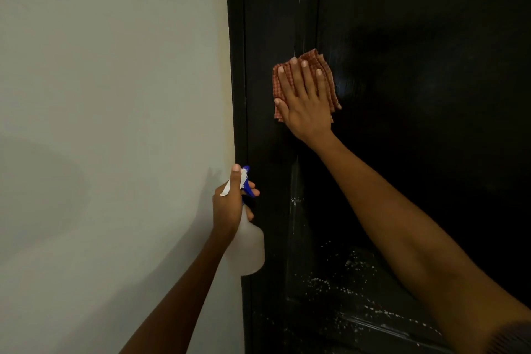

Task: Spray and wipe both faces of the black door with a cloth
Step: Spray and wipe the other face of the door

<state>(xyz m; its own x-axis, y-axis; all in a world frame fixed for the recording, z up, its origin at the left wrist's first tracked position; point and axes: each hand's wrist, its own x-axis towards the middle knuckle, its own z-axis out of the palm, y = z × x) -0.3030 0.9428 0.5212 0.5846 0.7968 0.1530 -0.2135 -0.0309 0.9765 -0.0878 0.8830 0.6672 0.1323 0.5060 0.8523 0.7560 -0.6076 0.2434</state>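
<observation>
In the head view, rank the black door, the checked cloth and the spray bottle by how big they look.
1. black door, by far the largest.
2. spray bottle and checked cloth: they look alike, each partly hidden by a hand, and the bottle is nearer the camera, so no ranking.

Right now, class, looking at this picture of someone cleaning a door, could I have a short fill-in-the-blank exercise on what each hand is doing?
1. The right hand presses a checked orange cloth flat against the ____ door.
2. The left hand grips a white plastic spray bottle whose trigger is ____ in colour.
3. White droplets speckle the door ____ the cloth.
4. Left of the door stands a plain pale ____.

Missing words: black; blue; below; wall
</observation>
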